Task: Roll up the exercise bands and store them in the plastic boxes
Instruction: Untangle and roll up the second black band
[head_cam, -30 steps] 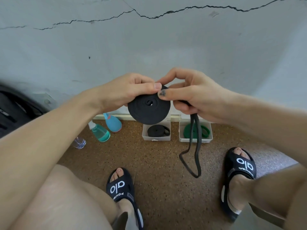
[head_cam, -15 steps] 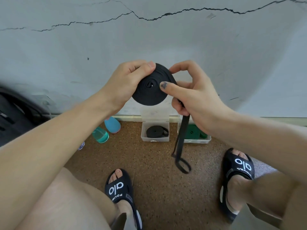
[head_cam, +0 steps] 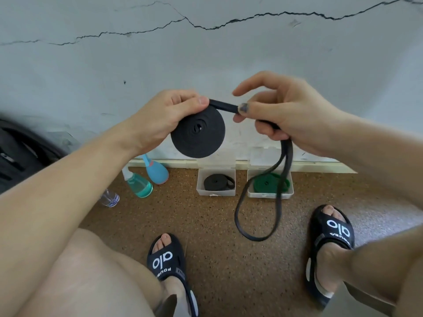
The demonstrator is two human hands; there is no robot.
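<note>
Head view: left hand (head_cam: 164, 117) grips the black roll (head_cam: 198, 132), thumb pressed on its top edge, fingers behind it; roll held up in front of the wall (head_cam: 206, 60), flat face toward the camera, small hole at its centre. Right hand (head_cam: 281, 110) pinches the band's free strap (head_cam: 225, 106) between thumb and finger just right of the roll, strap taut from the roll's top to the thumb; index finger raised and clear of it. Lower fingers curl round the strap further along. The loose tail (head_cam: 258, 216) drops from under the right hand as a long loop hanging in the air, passing in front of the right box.

Two clear boxes on the floor (head_cam: 217, 259) against the baseboard, lids up against the wall. Left box (head_cam: 216, 192) holds a rolled black band (head_cam: 217, 182), its end loose beside the coil. Right box (head_cam: 270, 195) holds a rolled green band (head_cam: 266, 184), partly hidden by the hanging tail. Boxes stand just beside each other, apart.

Left of the boxes: blue bottle (head_cam: 158, 172), teal spray bottle (head_cam: 138, 185), a clear bottle (head_cam: 109, 199) partly hidden by the left arm. Dark bag (head_cam: 20, 154) at far left. Black slides on both feet, left (head_cam: 167, 261), right (head_cam: 332, 234). Cracked wall above
</note>
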